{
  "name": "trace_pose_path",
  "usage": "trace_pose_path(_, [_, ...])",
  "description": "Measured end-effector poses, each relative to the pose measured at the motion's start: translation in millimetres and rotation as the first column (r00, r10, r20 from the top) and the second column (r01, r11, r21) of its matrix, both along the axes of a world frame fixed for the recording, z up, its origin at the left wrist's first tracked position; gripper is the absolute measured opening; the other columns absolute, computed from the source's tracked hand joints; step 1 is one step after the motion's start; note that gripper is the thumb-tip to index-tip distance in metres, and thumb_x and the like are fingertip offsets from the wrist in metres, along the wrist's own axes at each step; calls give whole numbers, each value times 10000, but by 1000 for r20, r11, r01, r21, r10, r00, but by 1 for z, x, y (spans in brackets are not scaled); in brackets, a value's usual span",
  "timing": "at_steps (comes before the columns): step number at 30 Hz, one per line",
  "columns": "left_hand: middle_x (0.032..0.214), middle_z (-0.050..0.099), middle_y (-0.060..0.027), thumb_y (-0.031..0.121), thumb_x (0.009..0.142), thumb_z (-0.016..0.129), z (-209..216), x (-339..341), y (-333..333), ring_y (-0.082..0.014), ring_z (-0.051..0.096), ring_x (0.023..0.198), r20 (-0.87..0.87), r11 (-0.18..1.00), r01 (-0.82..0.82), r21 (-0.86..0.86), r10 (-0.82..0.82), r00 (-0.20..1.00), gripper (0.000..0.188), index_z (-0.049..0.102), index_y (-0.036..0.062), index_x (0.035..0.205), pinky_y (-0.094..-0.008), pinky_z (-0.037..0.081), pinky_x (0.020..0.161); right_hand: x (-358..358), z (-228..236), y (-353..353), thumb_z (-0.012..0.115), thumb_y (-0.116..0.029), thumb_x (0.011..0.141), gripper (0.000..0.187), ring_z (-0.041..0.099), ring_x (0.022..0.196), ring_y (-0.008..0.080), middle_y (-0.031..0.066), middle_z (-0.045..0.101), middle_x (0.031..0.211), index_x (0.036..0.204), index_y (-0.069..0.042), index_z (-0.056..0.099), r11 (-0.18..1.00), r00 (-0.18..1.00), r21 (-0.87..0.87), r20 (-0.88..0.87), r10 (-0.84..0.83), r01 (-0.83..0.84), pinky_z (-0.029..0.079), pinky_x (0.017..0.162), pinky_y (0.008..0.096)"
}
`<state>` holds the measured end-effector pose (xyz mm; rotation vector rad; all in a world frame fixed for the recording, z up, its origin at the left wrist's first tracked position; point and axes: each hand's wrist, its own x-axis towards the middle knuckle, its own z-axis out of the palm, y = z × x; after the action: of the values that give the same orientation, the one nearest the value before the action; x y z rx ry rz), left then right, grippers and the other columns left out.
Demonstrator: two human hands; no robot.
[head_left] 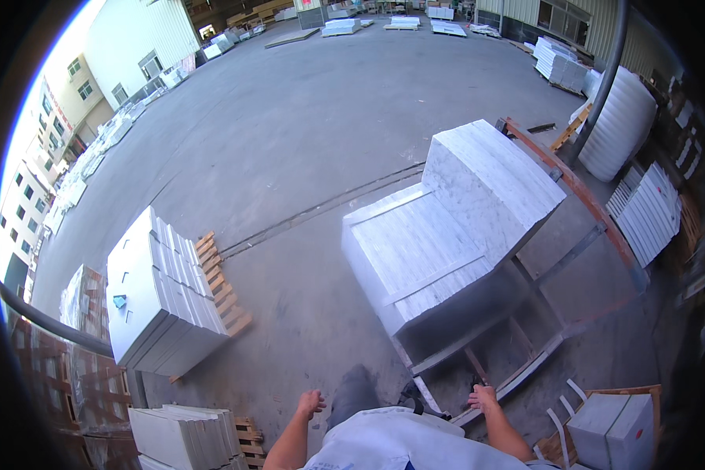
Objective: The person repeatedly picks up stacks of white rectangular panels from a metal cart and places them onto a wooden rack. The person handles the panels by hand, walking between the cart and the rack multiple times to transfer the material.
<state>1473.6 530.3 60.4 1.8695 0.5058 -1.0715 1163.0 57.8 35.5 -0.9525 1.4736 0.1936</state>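
The stack of pale grey-veined slabs (423, 243) sits in front of me and to my right, borne on a metal frame (534, 370), with two narrow strips (433, 279) lying across its lower top and a taller block of slabs (493, 176) rising at its far right. The frame's near rail curves down toward my body, and my right hand (484, 398) is right beside it, fingers bent; I cannot tell whether they touch the metal or close on something small and dark just beyond them. My left hand (312, 403) hangs loose on the other side of my leg, its fingers slack and half curled, released and well apart from the slabs. Between my hands are my white shirt (392, 439) and one dark trouser leg (354, 395). To my left, another stack of pale panels (160, 294) leans on a wooden pallet (227, 304), with a small blue object (119, 301) on its face; nearer me, at the lower left, is a lower pile of white slabs (182, 435). At the lower right is a pale strapped block (612, 429) against wood. Beyond the frame on the right are a dark pole (605, 82), a bulky white wrapped roll (623, 129) and tilted white slabs (648, 213). Grey paving (290, 133) spreads ahead toward distant stacks and buildings.
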Motion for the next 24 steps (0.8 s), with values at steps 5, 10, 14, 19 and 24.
trace_pose_path(5, [1062,565,-230,205,845,422,-16,86,-4,-343,624,817,-135,991,135,12,-132,982,363,491,-55,1089,-410,508,646,44,10,0,536,-279,805,365,592,640,257,152,588,872,1019,16,501,984,990,-106,37,-139,142,451,474,332])
trace_pose_path(10, [1100,545,-247,199,868,375,-20,211,-27,-359,619,832,-119,940,330,90,-319,940,369,471,-54,1119,-427,510,673,74,-3,53,515,-279,800,432,610,771,315,182,593,973,1110,19,475,959,949,-57,-145,-282,276,495,586,417])
trace_pose_path(14, [1093,551,-239,203,871,370,-11,310,-58,-347,626,812,-106,816,575,59,-568,816,366,466,-32,1135,-407,519,646,92,-9,119,532,-264,798,311,612,680,295,156,601,852,956,4,528,920,913,-15,-117,-391,392,485,494,390])
trace_pose_path(19, [1068,564,-223,197,881,350,-16,395,-134,-323,633,799,-89,795,605,46,-600,795,344,472,-2,1135,-391,522,616,108,-21,186,564,-283,802,312,609,604,267,141,598,781,888,17,543,842,842,55,-101,-531,537,457,433,340])
trace_pose_path(24, [1036,574,-202,238,831,444,-13,410,-218,-305,624,781,-21,796,604,-35,-605,796,392,470,-41,1106,-377,492,618,108,-22,204,584,-263,776,273,623,694,277,125,627,843,890,-15,595,784,786,101,-182,-591,613,476,514,363])
